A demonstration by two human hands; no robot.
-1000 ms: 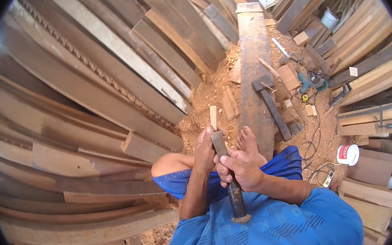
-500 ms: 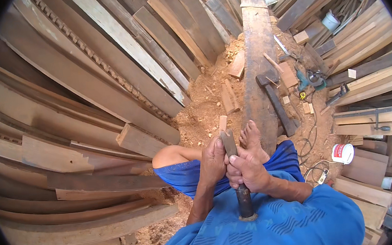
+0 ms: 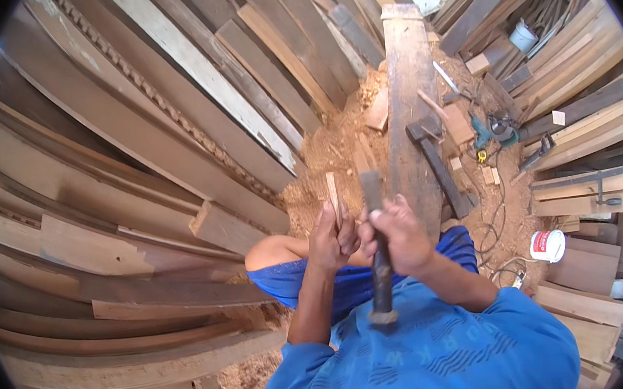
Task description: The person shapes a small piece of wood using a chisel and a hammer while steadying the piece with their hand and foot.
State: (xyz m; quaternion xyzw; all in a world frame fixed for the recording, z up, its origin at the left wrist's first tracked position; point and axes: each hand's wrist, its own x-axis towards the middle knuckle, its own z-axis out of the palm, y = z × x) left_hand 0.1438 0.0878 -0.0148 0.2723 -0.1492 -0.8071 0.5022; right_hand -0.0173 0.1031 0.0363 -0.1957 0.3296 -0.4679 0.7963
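In my left hand [image 3: 330,239] is a small, narrow strip of wood [image 3: 332,191], held upright between thumb and fingers. My right hand [image 3: 400,237] is wrapped round a chisel [image 3: 381,281]. Its wide blade [image 3: 370,185] points away from me, and the dark handle's butt end comes back over my blue shirt. A short gap separates the wood strip from the chisel blade. Beyond my right hand, a mallet [image 3: 438,171] with a dark handle lies on a long wooden plank bench [image 3: 405,73].
Tall boards [image 3: 118,130] lean all along the left. Wood shavings [image 3: 322,152] cover the floor, with offcuts among them. To the right are a green power tool [image 3: 482,133] with its cord, a yellow tape measure [image 3: 482,155], a white bucket [image 3: 549,246] and stacked lumber [image 3: 586,168].
My hands have come apart. The wood strip has moved left, off the chisel. The chisel has lifted from my shirt and shows more of its blade.
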